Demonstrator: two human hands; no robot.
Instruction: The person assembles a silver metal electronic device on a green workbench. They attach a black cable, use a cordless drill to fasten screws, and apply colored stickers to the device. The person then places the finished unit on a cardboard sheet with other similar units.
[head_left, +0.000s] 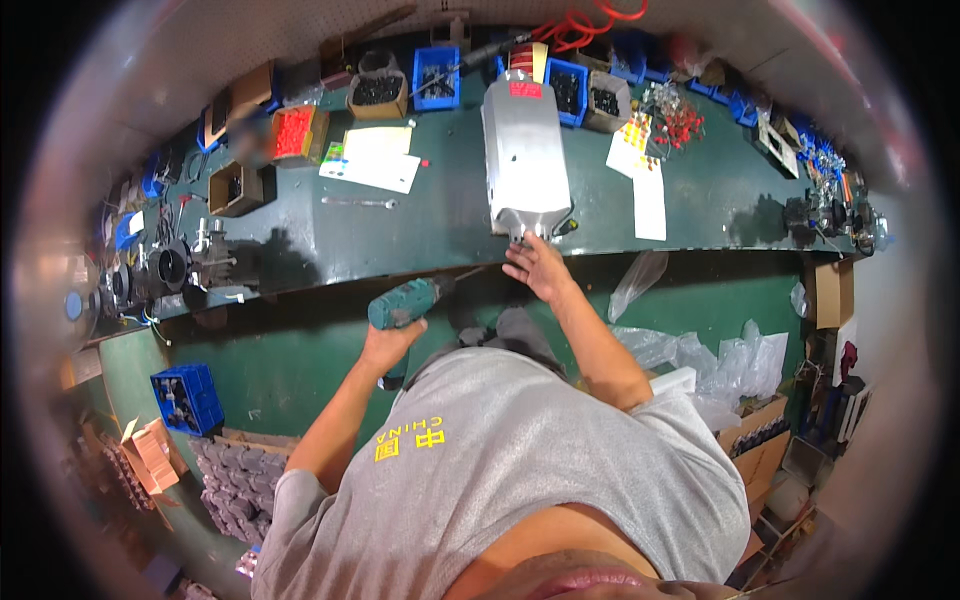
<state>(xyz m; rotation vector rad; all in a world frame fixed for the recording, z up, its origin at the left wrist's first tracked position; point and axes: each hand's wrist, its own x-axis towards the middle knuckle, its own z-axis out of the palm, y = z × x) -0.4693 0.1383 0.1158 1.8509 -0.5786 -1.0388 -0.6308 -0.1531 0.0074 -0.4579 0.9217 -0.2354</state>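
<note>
My left hand (390, 345) is wrapped round the grip of a teal cordless drill (405, 304). The drill's long thin bit points right, toward the bench's front edge. A long silver metal housing (526, 150) with a red label lies on the bench, its narrowed end toward me. Just at that end is my right hand (537, 268), palm partly turned up and fingers spread. The fingertips are at the housing's near end; whether they touch it, or whether a small part sits between them, I cannot make out. A dark tool with a yellowish tip (567, 227) lies beside the narrowed end.
Blue bins (436, 78) and cardboard boxes (378, 92) of small parts line the bench's back. A spanner (359, 202) and paper sheets (380, 160) lie left of the housing. Motor-like parts (170, 265) crowd the left end. Plastic bags (740, 365) hang below, at right.
</note>
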